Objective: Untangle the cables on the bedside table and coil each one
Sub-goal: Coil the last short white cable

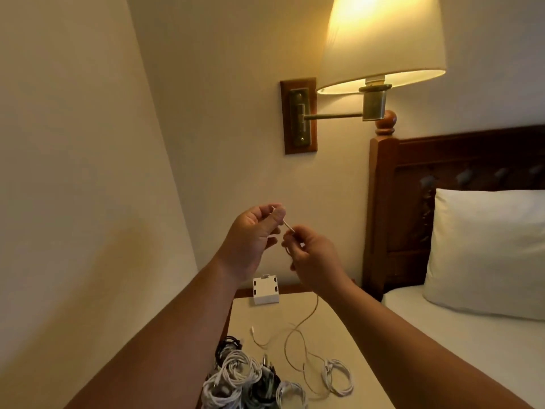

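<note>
High above the bedside table (339, 326), the left hand (253, 234) and right hand (312, 255) each pinch one white cable (288, 226), a short stretch taut between them, likely to begin a coil. Its slack trails down beneath the right hand. Finished coils (236, 376) lie under the left forearm.

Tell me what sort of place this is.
Most likely a bedroom, perhaps a hotel room: a white pillow in front of a carved wooden headboard, a lit wall lamp, and a bedside table next to the bed.
</note>
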